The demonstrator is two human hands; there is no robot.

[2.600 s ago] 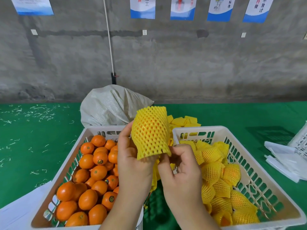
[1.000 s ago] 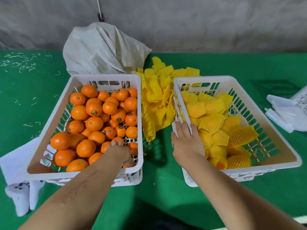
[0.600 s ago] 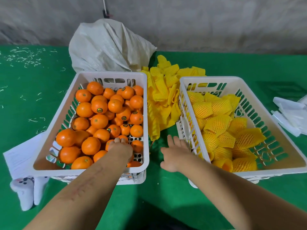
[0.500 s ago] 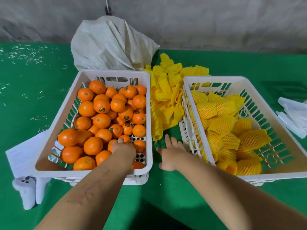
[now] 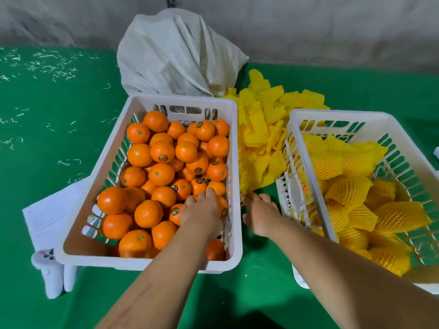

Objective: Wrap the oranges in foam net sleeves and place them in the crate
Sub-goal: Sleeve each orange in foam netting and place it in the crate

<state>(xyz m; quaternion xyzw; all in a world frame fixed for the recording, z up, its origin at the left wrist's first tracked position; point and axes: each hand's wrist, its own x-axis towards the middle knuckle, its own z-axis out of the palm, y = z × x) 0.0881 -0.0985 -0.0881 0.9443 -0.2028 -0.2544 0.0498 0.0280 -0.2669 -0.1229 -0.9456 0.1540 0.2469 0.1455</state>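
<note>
A white crate (image 5: pixel 234 148) on the left holds several bare oranges (image 5: pixel 161 173). My left hand (image 5: pixel 203 212) lies inside its near right corner, its fingers curled over an orange (image 5: pixel 222 208) there. A pile of empty yellow foam net sleeves (image 5: pixel 261 141) fills the gap between the two crates. My right hand (image 5: pixel 259 213) reaches along that gap with its fingers stretched out, the tips at the pile's near edge. The right white crate (image 5: pixel 294 129) holds several oranges wrapped in yellow sleeves (image 5: pixel 349 191).
A crumpled white woven sack (image 5: pixel 175 53) stands behind the crates against a grey wall. White paper (image 5: pixel 50 217) and a small white object (image 5: pixel 51 271) lie under the left crate's near left corner. Green cloth (image 5: pixel 47 129) covers the table.
The wrapped orange I held earlier is out of my hands. My right hand left the right crate's rim and moved left to the sleeve pile. My left hand stayed among the oranges.
</note>
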